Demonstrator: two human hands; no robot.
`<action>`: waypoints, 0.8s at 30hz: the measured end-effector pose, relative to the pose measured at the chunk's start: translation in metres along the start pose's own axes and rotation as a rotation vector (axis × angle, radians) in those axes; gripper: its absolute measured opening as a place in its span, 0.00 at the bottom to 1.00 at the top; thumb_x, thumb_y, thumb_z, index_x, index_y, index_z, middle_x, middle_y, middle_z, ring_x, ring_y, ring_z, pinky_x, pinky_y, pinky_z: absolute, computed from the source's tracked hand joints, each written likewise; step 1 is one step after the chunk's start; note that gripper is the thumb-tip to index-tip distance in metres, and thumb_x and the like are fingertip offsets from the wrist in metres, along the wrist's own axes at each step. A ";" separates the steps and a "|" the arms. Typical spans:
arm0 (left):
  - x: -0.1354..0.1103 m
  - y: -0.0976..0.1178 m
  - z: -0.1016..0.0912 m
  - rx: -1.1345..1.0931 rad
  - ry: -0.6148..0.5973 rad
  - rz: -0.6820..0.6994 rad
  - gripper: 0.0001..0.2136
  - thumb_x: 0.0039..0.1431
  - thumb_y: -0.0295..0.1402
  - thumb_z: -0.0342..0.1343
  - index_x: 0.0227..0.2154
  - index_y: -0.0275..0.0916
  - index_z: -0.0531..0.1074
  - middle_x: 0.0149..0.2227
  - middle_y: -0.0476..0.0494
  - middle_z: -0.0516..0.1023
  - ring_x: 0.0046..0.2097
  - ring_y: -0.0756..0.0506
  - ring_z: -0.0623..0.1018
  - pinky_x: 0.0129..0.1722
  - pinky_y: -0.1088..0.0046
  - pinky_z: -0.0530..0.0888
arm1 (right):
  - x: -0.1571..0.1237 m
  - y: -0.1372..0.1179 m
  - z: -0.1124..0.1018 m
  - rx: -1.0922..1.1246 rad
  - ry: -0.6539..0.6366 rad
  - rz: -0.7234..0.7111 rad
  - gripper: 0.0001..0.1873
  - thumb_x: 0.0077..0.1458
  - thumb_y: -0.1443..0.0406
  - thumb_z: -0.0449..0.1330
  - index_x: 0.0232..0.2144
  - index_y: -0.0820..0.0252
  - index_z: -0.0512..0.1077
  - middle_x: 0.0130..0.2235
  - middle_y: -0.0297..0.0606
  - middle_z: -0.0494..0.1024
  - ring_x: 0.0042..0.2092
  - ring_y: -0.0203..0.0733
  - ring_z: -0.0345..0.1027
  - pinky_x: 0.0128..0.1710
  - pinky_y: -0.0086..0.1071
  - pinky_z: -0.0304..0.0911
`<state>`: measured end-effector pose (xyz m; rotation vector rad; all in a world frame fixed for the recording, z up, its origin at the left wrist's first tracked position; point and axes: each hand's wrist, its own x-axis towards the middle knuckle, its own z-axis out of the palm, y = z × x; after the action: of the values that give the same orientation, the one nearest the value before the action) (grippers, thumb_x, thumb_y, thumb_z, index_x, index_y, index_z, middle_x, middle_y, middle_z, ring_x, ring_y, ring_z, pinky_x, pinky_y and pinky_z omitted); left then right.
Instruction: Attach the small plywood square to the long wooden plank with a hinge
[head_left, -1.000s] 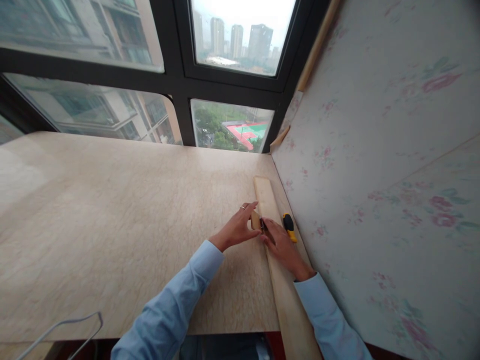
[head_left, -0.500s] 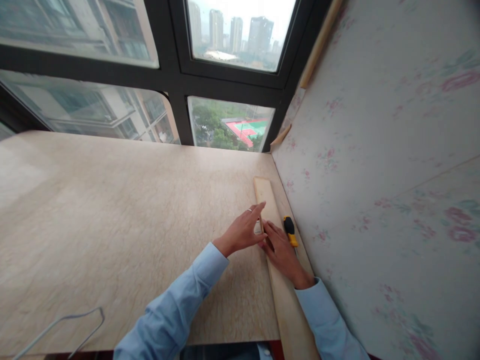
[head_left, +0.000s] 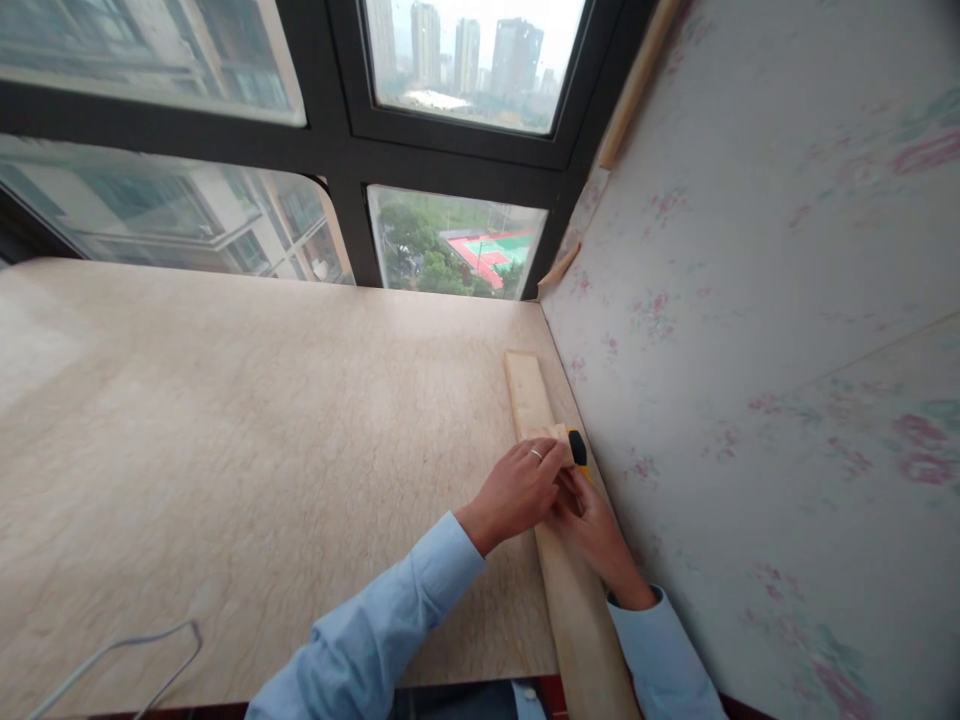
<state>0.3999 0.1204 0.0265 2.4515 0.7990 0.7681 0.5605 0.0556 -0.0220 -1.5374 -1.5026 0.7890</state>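
Note:
A long pale wooden plank [head_left: 527,385] lies along the wall side of the countertop. My left hand [head_left: 517,492], with a ring on one finger, is closed on a small piece of wood [head_left: 553,432] over the plank. Only the far edge of that piece shows past the fingers. Close against it, my right hand [head_left: 600,530] has its fingers pinched together. Whatever it may hold is hidden between the two hands. A black-and-yellow screwdriver [head_left: 577,447] lies between plank and wall, partly covered by the hands.
The beige marbled countertop [head_left: 262,450] stretches to the left and back to the window frame [head_left: 465,165]. A floral papered wall [head_left: 750,300] closes off the right side. At the front left lies a thin grey cable [head_left: 142,633].
My left hand has moved right, from spread fingers to a closed grip on the small piece of wood. My right hand has shifted slightly right and nearer me. The view has tilted slightly.

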 end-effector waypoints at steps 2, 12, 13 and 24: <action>-0.008 0.005 0.001 0.009 0.018 0.058 0.20 0.62 0.25 0.51 0.57 0.36 0.63 0.55 0.34 0.73 0.58 0.39 0.72 0.58 0.59 0.70 | -0.012 0.002 -0.008 0.082 0.038 0.117 0.35 0.59 0.51 0.59 0.64 0.57 0.61 0.63 0.50 0.69 0.62 0.52 0.66 0.59 0.47 0.67; -0.068 -0.009 0.018 -0.055 0.057 0.022 0.11 0.62 0.25 0.52 0.45 0.36 0.75 0.42 0.37 0.80 0.45 0.41 0.78 0.47 0.62 0.76 | -0.048 -0.026 -0.019 -0.137 0.199 0.146 0.32 0.58 0.50 0.59 0.61 0.58 0.66 0.60 0.52 0.72 0.57 0.56 0.70 0.53 0.53 0.71; -0.071 -0.013 0.020 -0.077 0.056 0.006 0.11 0.62 0.25 0.52 0.44 0.36 0.76 0.41 0.38 0.80 0.44 0.41 0.78 0.46 0.62 0.76 | -0.044 -0.030 -0.018 -0.204 0.204 0.079 0.31 0.59 0.51 0.58 0.61 0.57 0.65 0.61 0.51 0.71 0.60 0.56 0.68 0.56 0.54 0.68; -0.077 -0.036 0.029 -0.347 0.118 -0.167 0.11 0.59 0.22 0.51 0.38 0.38 0.78 0.38 0.42 0.82 0.41 0.45 0.80 0.44 0.67 0.75 | 0.036 -0.017 -0.011 -0.305 0.158 0.018 0.29 0.54 0.58 0.58 0.57 0.61 0.71 0.58 0.50 0.75 0.60 0.57 0.68 0.62 0.53 0.61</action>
<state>0.3517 0.0911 -0.0431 2.0223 0.8240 0.9098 0.5649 0.0885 0.0017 -1.7929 -1.5435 0.4490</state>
